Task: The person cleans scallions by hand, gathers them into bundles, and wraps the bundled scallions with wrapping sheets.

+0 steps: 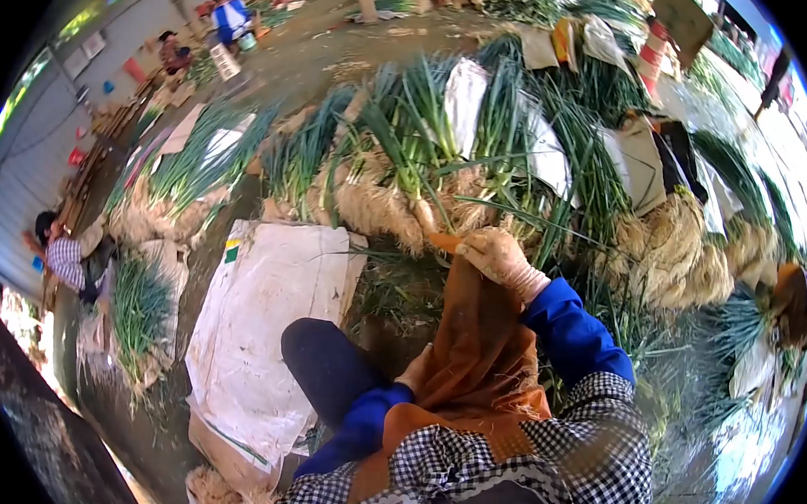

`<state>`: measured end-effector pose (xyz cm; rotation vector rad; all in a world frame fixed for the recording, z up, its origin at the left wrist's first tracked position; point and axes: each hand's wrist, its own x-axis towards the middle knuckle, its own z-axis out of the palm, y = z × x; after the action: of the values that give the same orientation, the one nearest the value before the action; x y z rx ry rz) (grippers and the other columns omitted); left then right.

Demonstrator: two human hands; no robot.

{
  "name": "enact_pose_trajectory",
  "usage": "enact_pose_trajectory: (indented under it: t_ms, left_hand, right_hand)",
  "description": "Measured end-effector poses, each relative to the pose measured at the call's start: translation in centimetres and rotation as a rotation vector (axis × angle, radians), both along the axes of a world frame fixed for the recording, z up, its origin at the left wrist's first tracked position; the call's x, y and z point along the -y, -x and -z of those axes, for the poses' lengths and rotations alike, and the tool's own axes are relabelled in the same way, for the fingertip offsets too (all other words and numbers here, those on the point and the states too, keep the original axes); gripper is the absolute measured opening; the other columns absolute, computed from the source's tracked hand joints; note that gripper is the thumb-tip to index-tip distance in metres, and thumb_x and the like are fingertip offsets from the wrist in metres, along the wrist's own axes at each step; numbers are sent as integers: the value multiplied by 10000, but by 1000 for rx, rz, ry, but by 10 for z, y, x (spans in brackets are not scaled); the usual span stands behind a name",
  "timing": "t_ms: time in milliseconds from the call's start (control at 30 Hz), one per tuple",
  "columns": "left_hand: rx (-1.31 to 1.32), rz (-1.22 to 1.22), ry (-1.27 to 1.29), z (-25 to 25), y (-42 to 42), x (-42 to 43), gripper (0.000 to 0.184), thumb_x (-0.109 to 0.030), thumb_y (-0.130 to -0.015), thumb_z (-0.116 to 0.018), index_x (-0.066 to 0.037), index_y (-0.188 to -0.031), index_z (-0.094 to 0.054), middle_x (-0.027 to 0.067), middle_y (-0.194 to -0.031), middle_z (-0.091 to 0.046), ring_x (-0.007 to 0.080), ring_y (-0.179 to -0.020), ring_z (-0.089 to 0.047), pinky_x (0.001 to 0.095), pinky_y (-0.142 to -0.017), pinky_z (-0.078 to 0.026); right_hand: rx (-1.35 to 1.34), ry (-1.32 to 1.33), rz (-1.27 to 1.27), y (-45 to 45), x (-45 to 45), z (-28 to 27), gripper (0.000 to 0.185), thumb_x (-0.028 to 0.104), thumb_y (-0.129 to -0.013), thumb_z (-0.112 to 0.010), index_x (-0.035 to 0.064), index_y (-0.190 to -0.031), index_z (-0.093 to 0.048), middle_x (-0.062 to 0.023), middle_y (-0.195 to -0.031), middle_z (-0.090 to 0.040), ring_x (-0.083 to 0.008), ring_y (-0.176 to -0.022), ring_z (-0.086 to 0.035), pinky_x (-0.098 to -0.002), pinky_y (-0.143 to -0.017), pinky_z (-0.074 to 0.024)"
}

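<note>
My right hand, in a pale glove under a blue sleeve, pinches the upper edge of an orange-brown cloth that spreads over my lap. Lower and to the left, my left hand rests against the cloth's left side; its fingers are largely hidden by the folds. Just beyond the right hand lie green onions with long pale roots. A white sack lies flat on the ground, left of my bent knee.
More bundles of green onions lie at the left and right. A person in a checked top sits at the far left. Others sit at the back left, one in blue. A red and white cone stands at the back right.
</note>
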<state>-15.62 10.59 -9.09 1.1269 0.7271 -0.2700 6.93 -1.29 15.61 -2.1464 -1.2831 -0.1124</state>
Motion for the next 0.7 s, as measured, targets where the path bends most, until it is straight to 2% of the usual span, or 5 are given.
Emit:
enact_pose_trajectory:
  t_ms: [200,267,400,567,700]
  left_hand:
    - [408,-235,9,-14,-56,-90,330,-246,-899,-490,-11,-1120,-557,86,-1060,-581,161,-993,-515,286,-908,-387]
    - [410,-665,-339,-161,-92,-100,175,-80,-869,-510,-10,-1008,-590,32,-951,-584,129,-850,-535,269,-819,-440]
    - [580,-858,-443,-217,-89,-183,228,-63,-854,-522,20,-1061,-570,81,-1012,-577,157,-877,-547,288,-829,-451]
    - [185,-472,-854,-129,-61,-286,334,-77,-825,-559,-5,-1150,-531,150,-1098,-563,235,-1009,-547,332,-905,-428]
    - [85,-130,-1635,-207,-153,-231,415,-159,-820,-576,-28,-1206,-499,186,-1293,-445,281,-1218,-397,402,-1016,-310]
  right_hand:
    - [22,-28,571,-127,73,73,200,250,-839,-544,88,-874,-655,-125,-784,-644,-308,-754,-618,-391,-711,-496]
    - [107,266,783,-176,82,65,190,255,-802,-574,116,-917,-635,-105,-838,-630,-276,-806,-605,-397,-704,-478]
    - [536,519,859,-243,80,100,195,190,-788,-545,132,-968,-593,-51,-939,-605,-208,-929,-579,-363,-773,-427]
    - [424,587,808,-291,86,75,176,167,-789,-520,155,-711,-677,-18,-770,-663,-192,-794,-629,-357,-636,-455]
    - [445,558,939,-320,112,-19,160,167,-759,-546,126,-689,-684,-68,-762,-668,-217,-784,-623,-357,-675,-461]
